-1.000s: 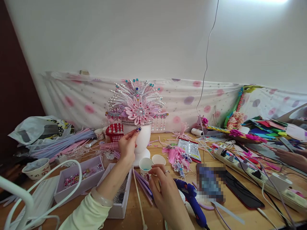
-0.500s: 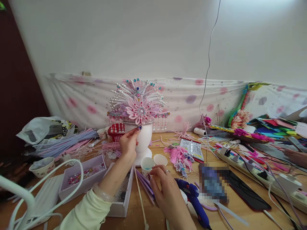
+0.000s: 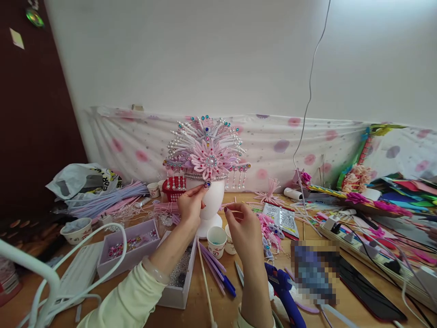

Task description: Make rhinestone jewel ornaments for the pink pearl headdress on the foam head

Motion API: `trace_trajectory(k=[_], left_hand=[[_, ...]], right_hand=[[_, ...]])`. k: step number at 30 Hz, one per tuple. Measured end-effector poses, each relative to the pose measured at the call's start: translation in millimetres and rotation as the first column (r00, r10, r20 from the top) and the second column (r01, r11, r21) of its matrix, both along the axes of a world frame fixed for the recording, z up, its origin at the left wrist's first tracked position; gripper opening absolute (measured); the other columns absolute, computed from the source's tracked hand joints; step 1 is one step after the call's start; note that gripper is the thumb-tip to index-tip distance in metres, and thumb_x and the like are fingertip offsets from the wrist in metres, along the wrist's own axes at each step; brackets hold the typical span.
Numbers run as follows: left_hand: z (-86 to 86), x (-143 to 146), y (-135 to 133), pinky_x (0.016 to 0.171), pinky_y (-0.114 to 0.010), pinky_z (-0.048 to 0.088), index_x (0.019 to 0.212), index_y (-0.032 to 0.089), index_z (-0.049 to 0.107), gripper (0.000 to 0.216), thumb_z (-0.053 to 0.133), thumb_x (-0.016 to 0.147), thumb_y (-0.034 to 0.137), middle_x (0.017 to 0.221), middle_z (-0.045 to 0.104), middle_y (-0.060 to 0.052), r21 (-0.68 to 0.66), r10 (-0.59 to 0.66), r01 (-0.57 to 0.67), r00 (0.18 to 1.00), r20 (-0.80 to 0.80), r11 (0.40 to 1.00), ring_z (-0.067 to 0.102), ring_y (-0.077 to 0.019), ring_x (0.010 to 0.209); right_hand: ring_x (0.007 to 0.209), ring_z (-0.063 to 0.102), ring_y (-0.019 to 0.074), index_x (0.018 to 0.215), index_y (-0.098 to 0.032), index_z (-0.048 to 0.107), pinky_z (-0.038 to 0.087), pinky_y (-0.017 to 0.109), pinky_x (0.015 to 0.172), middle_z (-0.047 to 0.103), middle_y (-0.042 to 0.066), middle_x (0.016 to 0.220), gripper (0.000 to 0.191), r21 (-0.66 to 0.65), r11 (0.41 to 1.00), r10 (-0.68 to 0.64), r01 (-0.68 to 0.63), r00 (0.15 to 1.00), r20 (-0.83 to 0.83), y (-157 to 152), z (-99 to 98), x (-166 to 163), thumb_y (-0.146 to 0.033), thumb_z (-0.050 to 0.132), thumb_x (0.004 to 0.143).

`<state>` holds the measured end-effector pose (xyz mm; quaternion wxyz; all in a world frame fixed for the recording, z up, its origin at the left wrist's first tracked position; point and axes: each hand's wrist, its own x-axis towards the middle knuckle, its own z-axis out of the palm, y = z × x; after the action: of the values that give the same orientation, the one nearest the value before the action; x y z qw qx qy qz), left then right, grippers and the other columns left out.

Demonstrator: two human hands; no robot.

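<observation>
Pinching at the lower front rim of the headdress [image 3: 206, 152], centre of frame, the left hand [image 3: 191, 207] has thumb and forefinger closed there, fingertips touching the white stand [image 3: 211, 207] beneath; what they hold is too small to tell. Right hand [image 3: 244, 232], just right of it, fingers drawn together on something tiny (unresolved). Judgement: headdress light, top-heavy, fragile; bead tassels swing and snag. Grip the stand's stem, not the petals. Paper cup [image 3: 216, 240] sits just below.
</observation>
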<state>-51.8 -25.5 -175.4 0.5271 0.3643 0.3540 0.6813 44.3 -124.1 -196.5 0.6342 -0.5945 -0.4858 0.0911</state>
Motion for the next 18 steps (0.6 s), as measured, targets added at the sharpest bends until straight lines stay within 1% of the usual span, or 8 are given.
trace_trajectory(k=[4, 8, 10, 12, 15, 18], left_hand=[[2.0, -1, -2, 0.042, -0.021, 0.034, 0.074, 0.013, 0.080, 0.040, 0.094, 0.044, 0.034, 0.051, 0.064, 0.003, -0.003, -0.025, 0.025, 0.999, 0.023, 1.000, 0.043, -0.0052, 0.039], [5.9, -2, -3, 0.044, -0.022, 0.041, 0.071, 0.013, 0.078, 0.030, 0.092, 0.047, 0.026, 0.055, 0.068, 0.001, -0.022, -0.051, 0.052, 0.997, 0.062, 0.998, 0.049, -0.0064, 0.038], [8.0, -3, -3, 0.045, -0.023, 0.044, 0.069, 0.014, 0.077, 0.025, 0.091, 0.049, 0.022, 0.054, 0.069, 0.001, -0.028, -0.072, 0.074, 0.995, 0.076, 0.997, 0.052, -0.0077, 0.039], [9.5, -4, -2, 0.046, -0.022, 0.046, 0.067, 0.014, 0.077, 0.020, 0.089, 0.052, 0.019, 0.054, 0.069, 0.001, -0.030, -0.091, 0.094, 0.993, 0.082, 0.995, 0.055, -0.0087, 0.040], [10.6, -7, -1, 0.046, -0.021, 0.047, 0.065, 0.015, 0.076, 0.016, 0.087, 0.054, 0.016, 0.054, 0.070, 0.000, -0.031, -0.108, 0.110, 0.991, 0.075, 0.993, 0.058, -0.0095, 0.042], [11.0, -10, 1, 0.045, -0.021, 0.046, 0.068, 0.015, 0.077, 0.014, 0.085, 0.057, 0.014, 0.057, 0.071, -0.001, -0.035, -0.116, 0.118, 0.992, 0.056, 0.992, 0.061, -0.0113, 0.044]], right_hand=[[0.078, 0.070, 0.0236, 0.088, -0.018, 0.065, 0.052, 0.036, 0.072, 0.074, 0.009, 0.091, 0.015, 0.050, 0.999, 0.017, -0.015, 1.000, -0.023, 23, 11.6, -11, -0.031, 0.062, 0.080], [0.081, 0.069, 0.0214, 0.097, -0.016, 0.064, 0.053, 0.034, 0.073, 0.073, 0.012, 0.099, 0.020, 0.117, 0.993, 0.008, -0.004, 0.999, -0.031, 50, 14.7, -19, -0.026, 0.062, 0.080], [0.083, 0.069, 0.0216, 0.101, -0.015, 0.065, 0.053, 0.035, 0.074, 0.073, 0.012, 0.099, 0.023, 0.153, 0.988, 0.003, 0.002, 1.000, -0.028, 62, 14.1, -21, -0.026, 0.061, 0.081], [0.081, 0.069, 0.0212, 0.100, -0.016, 0.066, 0.054, 0.034, 0.073, 0.073, 0.010, 0.096, 0.022, 0.184, 0.983, 0.003, 0.001, 1.000, -0.024, 70, 12.2, -24, -0.027, 0.060, 0.082], [0.077, 0.069, 0.0204, 0.096, -0.017, 0.068, 0.053, 0.034, 0.071, 0.074, 0.008, 0.092, 0.019, 0.219, 0.976, -0.005, 0.011, 1.000, -0.026, 78, 7.8, -28, -0.028, 0.059, 0.084], [0.077, 0.068, 0.0201, 0.096, -0.017, 0.068, 0.053, 0.033, 0.070, 0.074, 0.008, 0.091, 0.020, 0.243, 0.969, -0.022, 0.031, 0.999, -0.038, 82, 3.7, -31, -0.030, 0.057, 0.085]])
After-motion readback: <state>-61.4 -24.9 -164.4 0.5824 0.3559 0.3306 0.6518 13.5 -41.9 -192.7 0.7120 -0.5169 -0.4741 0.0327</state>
